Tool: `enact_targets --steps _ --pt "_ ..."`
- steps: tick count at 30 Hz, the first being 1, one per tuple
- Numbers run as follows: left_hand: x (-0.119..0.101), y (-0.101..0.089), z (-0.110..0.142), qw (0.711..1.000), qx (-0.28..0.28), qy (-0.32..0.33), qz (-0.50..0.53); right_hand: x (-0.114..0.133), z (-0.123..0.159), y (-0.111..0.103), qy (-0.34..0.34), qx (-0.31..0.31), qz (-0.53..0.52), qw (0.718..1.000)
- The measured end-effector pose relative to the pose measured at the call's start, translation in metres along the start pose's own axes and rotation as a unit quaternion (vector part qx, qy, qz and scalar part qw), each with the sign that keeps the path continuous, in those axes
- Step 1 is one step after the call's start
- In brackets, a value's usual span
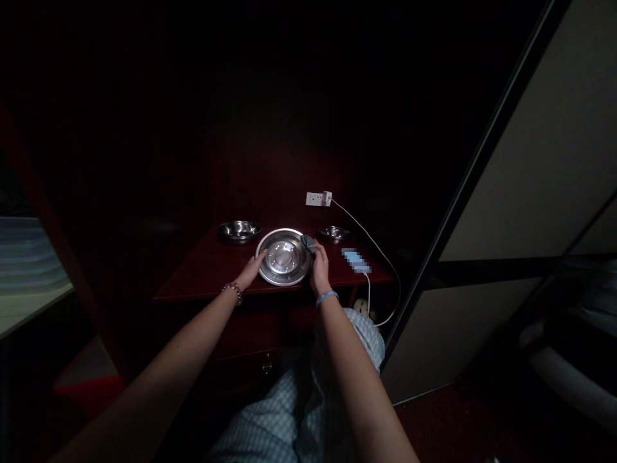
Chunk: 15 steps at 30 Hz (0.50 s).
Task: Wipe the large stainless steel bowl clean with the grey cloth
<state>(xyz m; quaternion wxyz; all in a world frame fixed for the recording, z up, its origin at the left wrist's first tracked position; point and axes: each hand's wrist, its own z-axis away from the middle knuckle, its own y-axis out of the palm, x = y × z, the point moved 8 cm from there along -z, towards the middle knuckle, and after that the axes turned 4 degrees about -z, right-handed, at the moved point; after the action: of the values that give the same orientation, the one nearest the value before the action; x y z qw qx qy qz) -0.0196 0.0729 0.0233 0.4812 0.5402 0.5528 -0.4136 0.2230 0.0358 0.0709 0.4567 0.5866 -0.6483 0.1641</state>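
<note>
Nearest are two bare forearms reaching forward over light-blue checked clothing (270,418), with one beaded bracelet (233,292) on the left wrist and one blue band (327,297) on the right. Beneath the tabletop (193,273) one drawer handle (267,364) shows. Ahead, two hands meet one large steel basin (283,258), which is at the front edge of the tabletop, its inside tipped toward the person; whether its base touches the surface, I cannot tell. The left hand (250,272) has its grip closed on the basin's left edge, thumb over the rim, the other fingers mostly hidden. The right hand (320,269) has its grip closed on one dark grey cloth (308,243), which lies against the upper right of the rim. Just right of that hand is one phone-shaped object (355,260), pixelated, with one white cable (370,233) running from it. Farther back sit two smaller steel bowls: one left bowl (240,232) and one right bowl (333,234), both upright. Farthest, on the dark red back wall, is one white socket plate (314,199) with one plug (327,196) in its right end, joined to the cable.
</note>
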Motion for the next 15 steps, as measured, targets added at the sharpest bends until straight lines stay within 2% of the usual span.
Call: enact_targets --steps 3,8,15 --pt "-0.003 0.000 0.002 1.000 -0.005 0.004 -0.006 0.003 0.001 0.004 0.006 0.020 0.000 1.000" --pt "-0.004 0.000 0.002 1.000 -0.009 -0.002 0.010 0.010 0.004 0.009 -0.012 0.055 0.101 0.993" --pt "0.000 -0.001 -0.001 1.000 -0.008 -0.002 0.009 -0.007 0.010 0.015 0.042 0.075 0.169 0.982"
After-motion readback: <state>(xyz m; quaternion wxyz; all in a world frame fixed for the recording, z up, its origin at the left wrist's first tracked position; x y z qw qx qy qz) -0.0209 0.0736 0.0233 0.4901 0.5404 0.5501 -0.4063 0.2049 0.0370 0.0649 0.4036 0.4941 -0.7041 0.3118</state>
